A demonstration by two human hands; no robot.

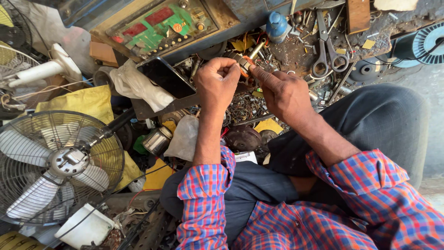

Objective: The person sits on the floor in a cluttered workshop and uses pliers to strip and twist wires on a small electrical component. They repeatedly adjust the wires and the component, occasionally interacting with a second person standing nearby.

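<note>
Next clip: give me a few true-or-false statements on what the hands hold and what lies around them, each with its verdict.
1. Both hands meet on a small coil-wound part. True: the left hand and right hand pinch the small wound motor part.
2. The scissors are in the right hand. False: the scissors lie on the cluttered workbench.
3. A caged fan lies at the person's left. True.
4. The dark phone is held to the ear. False: it rests on the clutter.
</note>
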